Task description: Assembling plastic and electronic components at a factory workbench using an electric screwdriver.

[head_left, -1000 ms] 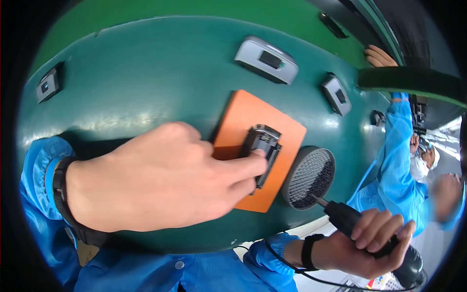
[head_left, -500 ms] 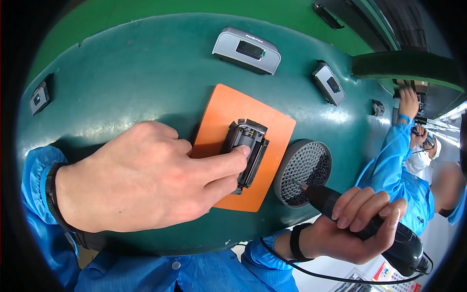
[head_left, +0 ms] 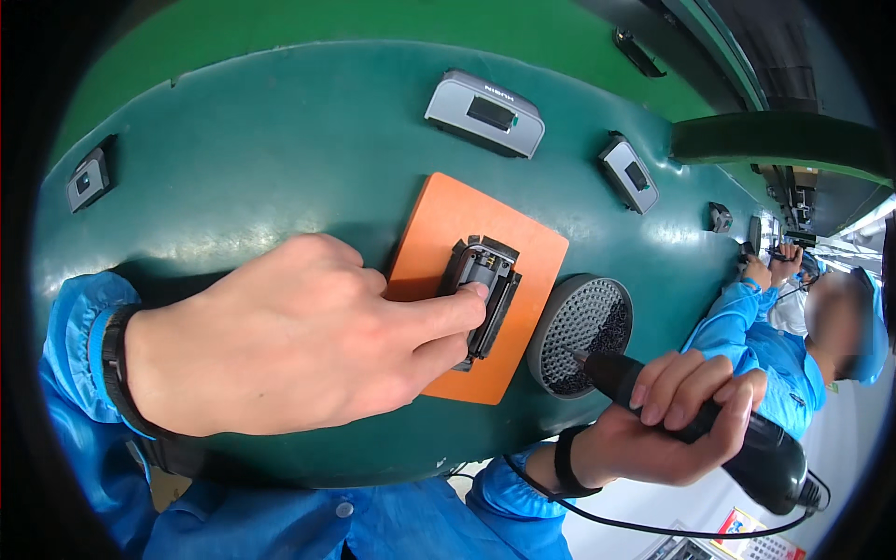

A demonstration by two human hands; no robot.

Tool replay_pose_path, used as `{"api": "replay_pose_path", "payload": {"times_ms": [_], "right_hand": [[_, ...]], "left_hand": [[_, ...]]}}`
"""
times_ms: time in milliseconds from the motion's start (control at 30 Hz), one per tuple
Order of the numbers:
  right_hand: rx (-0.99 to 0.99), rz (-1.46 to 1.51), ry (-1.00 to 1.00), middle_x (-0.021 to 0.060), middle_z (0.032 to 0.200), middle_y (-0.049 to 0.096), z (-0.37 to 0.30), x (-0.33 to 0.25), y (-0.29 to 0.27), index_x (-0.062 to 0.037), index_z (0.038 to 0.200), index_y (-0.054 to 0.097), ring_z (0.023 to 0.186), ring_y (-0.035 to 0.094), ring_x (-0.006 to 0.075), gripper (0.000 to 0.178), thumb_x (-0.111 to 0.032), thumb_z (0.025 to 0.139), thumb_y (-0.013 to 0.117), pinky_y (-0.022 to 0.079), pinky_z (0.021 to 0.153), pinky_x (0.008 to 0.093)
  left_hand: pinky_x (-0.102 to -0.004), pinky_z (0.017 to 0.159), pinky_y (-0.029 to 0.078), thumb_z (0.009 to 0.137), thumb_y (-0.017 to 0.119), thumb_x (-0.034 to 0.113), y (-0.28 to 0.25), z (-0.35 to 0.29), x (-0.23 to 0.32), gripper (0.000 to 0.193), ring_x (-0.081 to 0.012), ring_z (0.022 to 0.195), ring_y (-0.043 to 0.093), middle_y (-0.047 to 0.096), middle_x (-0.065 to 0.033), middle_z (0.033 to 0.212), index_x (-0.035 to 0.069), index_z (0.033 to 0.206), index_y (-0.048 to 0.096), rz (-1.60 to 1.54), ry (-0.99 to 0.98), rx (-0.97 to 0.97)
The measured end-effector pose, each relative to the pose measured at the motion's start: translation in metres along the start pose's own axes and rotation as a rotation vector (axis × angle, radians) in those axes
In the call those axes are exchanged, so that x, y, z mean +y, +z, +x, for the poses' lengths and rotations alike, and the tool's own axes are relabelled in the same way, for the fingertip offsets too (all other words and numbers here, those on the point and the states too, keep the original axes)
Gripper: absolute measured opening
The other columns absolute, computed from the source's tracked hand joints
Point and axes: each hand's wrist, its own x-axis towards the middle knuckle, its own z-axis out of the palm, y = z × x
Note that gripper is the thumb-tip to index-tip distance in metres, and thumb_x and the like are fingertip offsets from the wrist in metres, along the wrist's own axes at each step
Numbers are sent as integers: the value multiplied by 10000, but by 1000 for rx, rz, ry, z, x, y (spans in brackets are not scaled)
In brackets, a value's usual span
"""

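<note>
On an orange pad (head_left: 439, 210) lies a small black device housing (head_left: 505, 297) with its open inner side up. My left hand (head_left: 280, 341) holds it from the left, with one fingertip pressed on its middle and the other fingers curled; the thumb is hidden. My right hand (head_left: 653, 425) is wrapped round a black electric screwdriver (head_left: 773, 467), whose cord loops toward my wrist. The driver's tip is over a round grey dish (head_left: 544, 322) with a grid of holes, where small black screws (head_left: 611, 341) are heaped along the right side.
Grey-fronted devices stand across the green table (head_left: 280, 140): a large one (head_left: 485, 114) at the far middle, one (head_left: 630, 175) to its right, one (head_left: 89, 182) at far left. A dark green beam (head_left: 779, 145) crosses the far right. A co-worker in blue (head_left: 779, 359) sits at right.
My view has shifted slightly. My left hand stays on the housing, and the screwdriver tip remains over the dish. The co-worker's raised hand has come down to the other one.
</note>
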Motion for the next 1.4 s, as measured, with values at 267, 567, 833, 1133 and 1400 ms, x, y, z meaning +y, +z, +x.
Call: {"api": "replay_pose_path", "payload": {"times_ms": [267, 567, 833, 1133, 1400], "right_hand": [[16, 137, 11, -7, 540, 347, 3, -39, -5, -47, 836, 428, 404, 319, 58, 188, -182, 942, 505, 305, 376, 212], [-246, 246, 105, 5, 541, 345, -15, -30, 60, -57, 871, 409, 400, 317, 82, 146, -172, 953, 445, 314, 391, 231], [-300, 188, 121, 5, 558, 334, -18, -21, 75, -47, 880, 418, 408, 310, 84, 133, -164, 940, 437, 307, 398, 232], [-270, 145, 115, -5, 544, 308, -19, -14, 78, -38, 866, 432, 387, 263, 80, 167, -195, 921, 421, 279, 375, 237], [-272, -25, -53, 6, 542, 316, -34, -12, 85, -30, 860, 443, 381, 276, 76, 234, -213, 971, 346, 260, 349, 236]], "left_hand": [[-278, 487, 470, 706, 768, 316, -3, 0, -1, 556, -151, 545, 635, 624, -51, 1150, 14, 1131, 576, -56, 23, -13], [-296, 430, 459, 743, 686, 162, 2, 1, -6, 195, -146, 532, 585, 516, -29, 945, 16, 830, 588, -156, 6, 134], [-285, 423, 450, 770, 654, 136, 4, -7, -9, 95, -149, 588, 589, 518, -28, 911, 43, 765, 639, -198, 44, 149], [-284, 417, 453, 792, 636, 131, 6, -6, -8, 77, -145, 593, 593, 531, -26, 907, 59, 804, 659, -204, 56, 169], [-326, 457, 475, 817, 655, 178, 12, -6, -9, 162, -183, 591, 608, 522, -22, 951, 30, 866, 609, -282, 1, 171]]}}
